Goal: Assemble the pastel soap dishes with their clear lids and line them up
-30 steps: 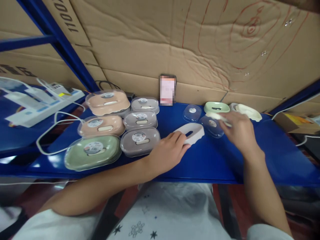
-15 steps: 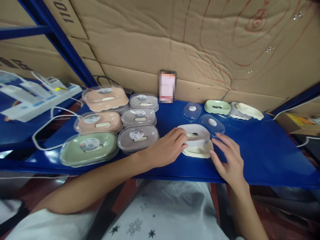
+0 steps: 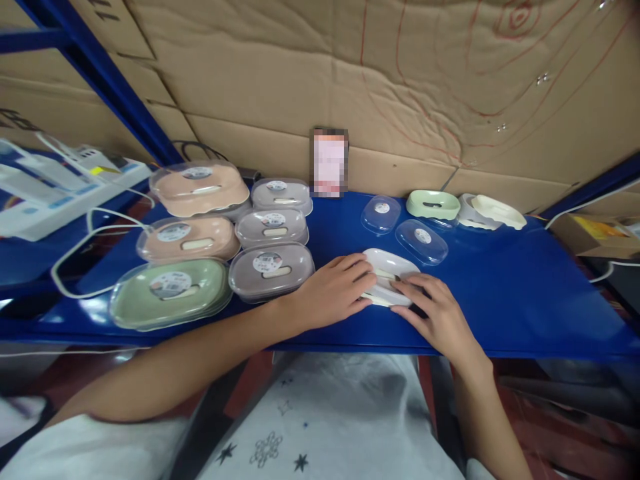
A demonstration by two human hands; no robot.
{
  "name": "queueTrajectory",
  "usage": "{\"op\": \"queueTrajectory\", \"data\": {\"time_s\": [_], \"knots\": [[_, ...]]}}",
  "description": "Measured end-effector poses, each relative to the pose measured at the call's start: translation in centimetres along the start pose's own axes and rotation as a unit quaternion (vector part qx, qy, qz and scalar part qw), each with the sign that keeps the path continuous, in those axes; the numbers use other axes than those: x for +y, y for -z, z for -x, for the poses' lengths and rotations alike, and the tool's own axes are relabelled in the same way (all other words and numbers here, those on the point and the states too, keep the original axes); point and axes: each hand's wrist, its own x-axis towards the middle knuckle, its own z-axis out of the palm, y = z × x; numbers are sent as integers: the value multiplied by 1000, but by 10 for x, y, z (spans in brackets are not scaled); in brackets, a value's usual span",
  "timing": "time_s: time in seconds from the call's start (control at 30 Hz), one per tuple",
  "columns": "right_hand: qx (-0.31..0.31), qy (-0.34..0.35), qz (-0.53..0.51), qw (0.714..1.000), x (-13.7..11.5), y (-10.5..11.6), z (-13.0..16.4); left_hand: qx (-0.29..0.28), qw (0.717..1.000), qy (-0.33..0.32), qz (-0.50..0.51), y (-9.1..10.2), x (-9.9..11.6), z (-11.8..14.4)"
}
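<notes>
A pale grey soap dish (image 3: 393, 261) with an oval slot lies in front of me, over a cream soap dish base (image 3: 381, 301) whose front edge shows below it. My left hand (image 3: 341, 288) grips its left end with bent fingers. At the right end, my right hand (image 3: 440, 315) holds it too, with fingertips on the inside and the thumb low at the front. The fingers cover much of both pieces. Just behind lie two clear lids, a nearer one (image 3: 421, 241) and a farther one (image 3: 380, 215), each with a round label.
Lidded soap dishes stand stacked at the left: peach (image 3: 197, 190), green (image 3: 193, 280) and grey (image 3: 273, 270). A green dish (image 3: 433, 205) and a cream dish (image 3: 499, 211) sit at the back right. A phone-like screen (image 3: 329, 163) leans on the cardboard. A power strip (image 3: 75, 200) is far left.
The grey dish has come down onto the cream base. My right hand has moved left, from beside the pieces onto the grey dish. My left hand stays at its left end.
</notes>
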Motion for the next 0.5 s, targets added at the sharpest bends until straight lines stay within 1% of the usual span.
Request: {"op": "queueTrajectory", "data": {"time_s": [0.13,0.2,0.27,0.33,0.4,0.47,0.5], "knots": [[-2,16,-11,1000,-3,-3,1,-26,999,-15,-35,0,2,1],[-16,24,-27,999,0,-2,0,-20,999,-20,-36,-1,2,1],[-18,12,-32,999,6,1,-2,-7,999,-19,-32,-3,2,2],[4,-34,2,999,15,2,-5,3,999,-19,-28,-3,1,2],[29,-103,59,993,22,-1,-9,9,999,-22,-26,-2,2,2],[30,-160,102,981,25,-5,-11,17,999,-17,-26,-1,3,3],[26,-177,118,977,24,-7,-11,22,999,-7,-28,0,3,3]]}}
